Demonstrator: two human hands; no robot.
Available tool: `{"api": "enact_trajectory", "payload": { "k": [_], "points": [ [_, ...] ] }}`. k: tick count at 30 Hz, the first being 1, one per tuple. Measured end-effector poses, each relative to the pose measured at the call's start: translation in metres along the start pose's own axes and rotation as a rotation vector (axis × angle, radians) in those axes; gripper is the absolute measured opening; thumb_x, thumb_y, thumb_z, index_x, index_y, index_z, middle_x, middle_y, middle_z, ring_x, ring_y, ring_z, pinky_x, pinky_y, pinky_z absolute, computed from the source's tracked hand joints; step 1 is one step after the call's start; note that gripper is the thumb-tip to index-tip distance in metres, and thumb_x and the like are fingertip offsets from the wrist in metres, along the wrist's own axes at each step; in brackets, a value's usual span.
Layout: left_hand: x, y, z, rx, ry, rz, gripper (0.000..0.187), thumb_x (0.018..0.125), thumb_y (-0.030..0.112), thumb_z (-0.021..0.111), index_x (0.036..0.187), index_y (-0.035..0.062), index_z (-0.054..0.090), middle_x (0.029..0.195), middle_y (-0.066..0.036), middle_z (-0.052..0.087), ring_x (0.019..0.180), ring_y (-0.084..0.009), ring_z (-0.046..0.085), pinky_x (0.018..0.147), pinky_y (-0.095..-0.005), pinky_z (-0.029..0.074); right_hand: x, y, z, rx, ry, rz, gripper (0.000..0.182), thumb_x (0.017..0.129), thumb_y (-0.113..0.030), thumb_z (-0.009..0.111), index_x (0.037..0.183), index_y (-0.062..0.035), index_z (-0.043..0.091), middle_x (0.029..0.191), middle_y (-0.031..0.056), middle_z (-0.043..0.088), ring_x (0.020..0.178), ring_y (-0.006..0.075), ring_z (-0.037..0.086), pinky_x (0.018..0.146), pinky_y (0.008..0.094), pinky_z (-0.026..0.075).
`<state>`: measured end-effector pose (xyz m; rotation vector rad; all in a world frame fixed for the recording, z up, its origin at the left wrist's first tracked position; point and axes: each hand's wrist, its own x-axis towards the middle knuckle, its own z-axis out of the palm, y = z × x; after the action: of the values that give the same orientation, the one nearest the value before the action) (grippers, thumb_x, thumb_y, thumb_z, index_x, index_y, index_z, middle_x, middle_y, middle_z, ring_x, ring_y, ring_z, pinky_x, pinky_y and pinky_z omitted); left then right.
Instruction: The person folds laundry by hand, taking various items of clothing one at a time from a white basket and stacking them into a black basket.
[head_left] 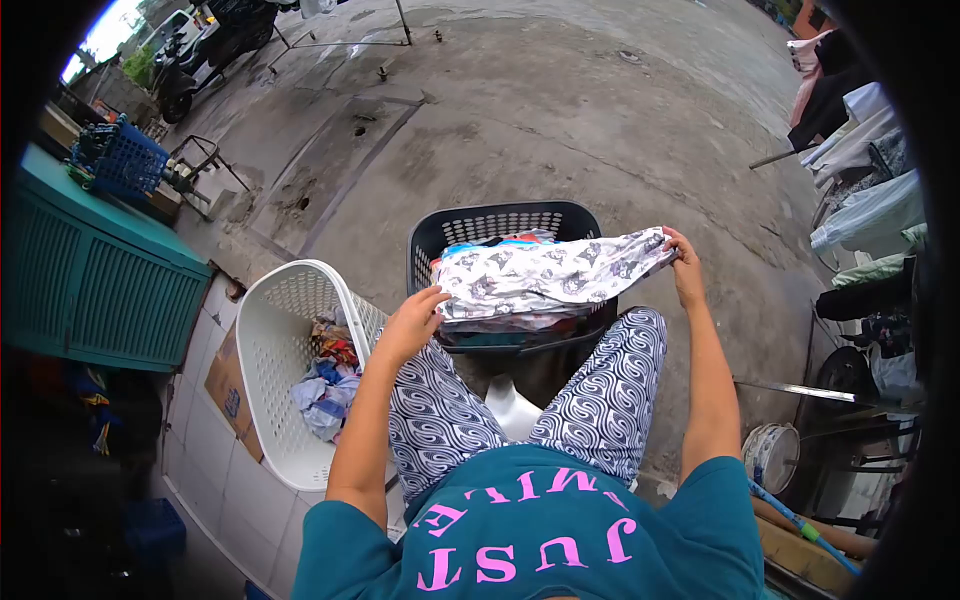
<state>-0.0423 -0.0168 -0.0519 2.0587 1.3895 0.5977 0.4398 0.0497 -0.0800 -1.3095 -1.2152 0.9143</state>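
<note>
Stretched sideways across the top of a dark laundry basket (420, 235) is a white printed garment (540, 272) with grey and black cartoon figures. My right hand (686, 275) pinches its right end, raised a little past the basket's rim. At the garment's left end, the fingers of my left hand (412, 322) are closed on the edge; the thumb is partly hidden. Beneath the garment, a pile of folded clothes (500, 325) fills the dark basket, which stands in front of my knees.
To my left, a white laundry basket (270, 440) tilts and holds crumpled clothes (328, 400). A teal louvered cabinet (90, 275) carries a blue crate (130, 158). Hanging laundry (865, 140) lines the right side, above a bucket (772, 455). A motorcycle (205, 50) stands far left.
</note>
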Motion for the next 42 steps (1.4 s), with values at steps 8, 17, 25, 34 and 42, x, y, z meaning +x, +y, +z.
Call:
{"api": "enact_trajectory", "payload": {
  "k": [8, 17, 25, 34, 42],
  "points": [
    [-0.073, -0.055, -0.094, -0.269, 0.598, -0.289, 0.03, 0.081, 0.001, 0.051, 0.11, 0.0027, 0.055, 0.111, -0.008, 0.056, 0.101, -0.0162, 0.053, 0.082, -0.0262, 0.044, -0.006, -0.09, 0.162, -0.487, -0.429, -0.491, 0.022, 0.071, 0.011, 0.045, 0.083, -0.0032, 0.056, 0.121, 0.0061, 0.052, 0.106, 0.0255, 0.052, 0.086, 0.0279, 0.041],
    [-0.176, -0.184, -0.059, -0.424, 0.637, -0.734, 0.03, 0.082, 0.01, 0.052, 0.111, 0.0022, 0.053, 0.111, -0.009, 0.057, 0.099, -0.018, 0.055, 0.084, -0.0291, 0.043, -0.064, 0.007, 0.231, -0.941, -0.678, -0.353, 0.04, 0.072, 0.0, 0.055, 0.111, -0.01, 0.053, 0.124, 0.0157, 0.046, 0.11, 0.0331, 0.046, 0.091, 0.0386, 0.038],
    [-0.206, -0.21, 0.023, 0.839, 0.483, -0.995, 0.037, 0.073, 0.012, 0.056, 0.11, 0.0073, 0.053, 0.116, -0.016, 0.052, 0.111, -0.0327, 0.046, 0.092, -0.0539, 0.03, -0.1, 0.016, 0.21, -0.896, -0.582, -0.368, 0.036, 0.072, 0.005, 0.056, 0.106, -0.0052, 0.053, 0.13, 0.0161, 0.039, 0.117, 0.0336, 0.041, 0.096, 0.0375, 0.032],
    [-0.216, -0.204, -0.065, 0.318, 0.02, -1.064, 0.03, 0.075, 0.028, 0.063, 0.098, 0.0102, 0.059, 0.097, -0.017, 0.06, 0.091, -0.0335, 0.057, 0.076, -0.0408, 0.045, -0.074, -0.037, 0.26, -0.677, -0.513, -0.456, 0.032, 0.072, 0.01, 0.049, 0.1, -0.005, 0.056, 0.123, 0.0129, 0.047, 0.114, 0.0277, 0.044, 0.092, 0.0347, 0.037],
    [-0.154, -0.054, -0.188, -0.335, 0.638, -0.598, 0.027, 0.087, 0.028, 0.052, 0.097, 0.0033, 0.057, 0.086, -0.005, 0.061, 0.083, -0.0138, 0.058, 0.07, -0.026, 0.044, -0.098, -0.168, 0.378, -0.125, -1.042, -0.231, 0.038, 0.078, -0.015, 0.061, 0.113, -0.0059, 0.05, 0.117, 0.0117, 0.05, 0.106, 0.0211, 0.05, 0.078, 0.0288, 0.044]
  ]
}}
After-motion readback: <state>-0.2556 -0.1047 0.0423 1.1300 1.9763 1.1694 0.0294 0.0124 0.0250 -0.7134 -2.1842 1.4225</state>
